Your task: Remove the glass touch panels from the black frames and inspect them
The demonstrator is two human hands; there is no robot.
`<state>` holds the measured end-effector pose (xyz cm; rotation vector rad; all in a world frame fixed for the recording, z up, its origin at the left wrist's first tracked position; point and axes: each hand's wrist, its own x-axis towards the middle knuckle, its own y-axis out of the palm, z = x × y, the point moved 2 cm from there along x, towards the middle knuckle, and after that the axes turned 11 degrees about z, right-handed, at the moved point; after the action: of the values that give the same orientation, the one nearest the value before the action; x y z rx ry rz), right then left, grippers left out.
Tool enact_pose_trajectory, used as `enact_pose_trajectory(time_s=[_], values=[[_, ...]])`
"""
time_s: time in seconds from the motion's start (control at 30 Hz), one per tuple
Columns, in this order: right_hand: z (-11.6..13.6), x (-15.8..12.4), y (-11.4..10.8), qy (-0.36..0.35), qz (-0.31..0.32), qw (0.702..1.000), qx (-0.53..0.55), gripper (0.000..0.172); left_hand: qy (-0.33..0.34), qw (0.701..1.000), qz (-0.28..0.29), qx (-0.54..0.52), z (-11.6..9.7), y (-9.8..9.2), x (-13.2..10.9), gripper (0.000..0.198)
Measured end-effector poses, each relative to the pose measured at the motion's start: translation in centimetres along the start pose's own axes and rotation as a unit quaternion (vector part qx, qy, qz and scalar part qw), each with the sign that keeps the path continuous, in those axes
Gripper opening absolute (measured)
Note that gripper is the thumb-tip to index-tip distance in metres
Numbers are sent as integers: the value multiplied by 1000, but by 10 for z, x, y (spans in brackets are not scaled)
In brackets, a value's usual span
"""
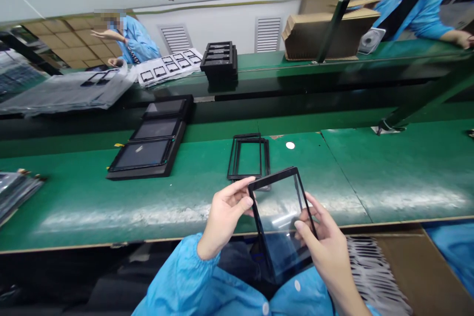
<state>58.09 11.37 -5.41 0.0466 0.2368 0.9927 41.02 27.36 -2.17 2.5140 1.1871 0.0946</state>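
Between my hands, tilted above the bench's front edge, is a clear glass panel with a black border [282,217]. My left hand [231,210] pinches its upper left edge between thumb and fingers. Along the right side, my right hand [322,237] grips it, the thumb on the front and some fingers showing through the glass. Just beyond the panel, several empty black frames [231,158] lie overlapping on the green bench [200,197]. To their left, black-bordered screens [148,153] rest in a row on a black foam tray [176,155].
A stack of black trays [219,61] stands on the raised shelf, beside a white sheet of small frames [168,68]. Cardboard dividers [326,34] and a small white fan [371,40] are farther right. Two people in blue work across the bench. A green post [425,91] rises at right.
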Motion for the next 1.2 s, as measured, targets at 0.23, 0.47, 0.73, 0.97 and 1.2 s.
enact_pose_trajectory(time_s=[0.23, 0.47, 0.73, 0.97, 1.2], values=[[8, 2, 4, 17, 23, 1000, -5, 70, -19, 1000, -3, -20, 1, 0, 2, 50], [8, 2, 7, 15, 8, 1000, -19, 66, -22, 999, -10, -35, 0, 3, 2, 52], [-1, 2, 6, 1, 5, 998, -60, 62, -18, 1000, -10, -21, 3, 3, 2, 48], [34, 9, -15, -155, -53, 954, -251, 36, -34, 998, 0, 55, -6, 3, -3, 47], [61, 36, -19, -51, 83, 990, -97, 28, -69, 991, 37, 107, -21, 16, -19, 40]])
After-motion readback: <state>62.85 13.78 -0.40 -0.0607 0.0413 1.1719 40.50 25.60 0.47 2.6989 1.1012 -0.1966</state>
